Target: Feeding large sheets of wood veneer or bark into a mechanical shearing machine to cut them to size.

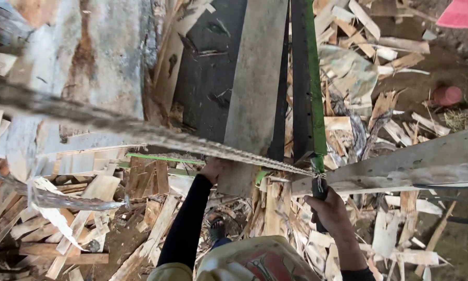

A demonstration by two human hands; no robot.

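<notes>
My right hand [330, 213] is closed around the black handle [319, 191] of a large saw. From the handle, the toothed blade [156, 134] runs in a long diagonal to the left, and the green frame bar [313, 78] rises away from me. My left hand [213, 167], in a black sleeve, grips the near end of a grey upright plank [255, 88]. The blade crosses this plank just above my left hand. The plank and blade partly hide my left fingers.
Splintered wood offcuts [88, 208] cover the ground all around. A grey timber beam [400, 164] juts in from the right at handle height. A red round object [447, 95] lies at the right, a pink sheet [463, 13] at the top right. My sandalled foot [217, 229] shows below.
</notes>
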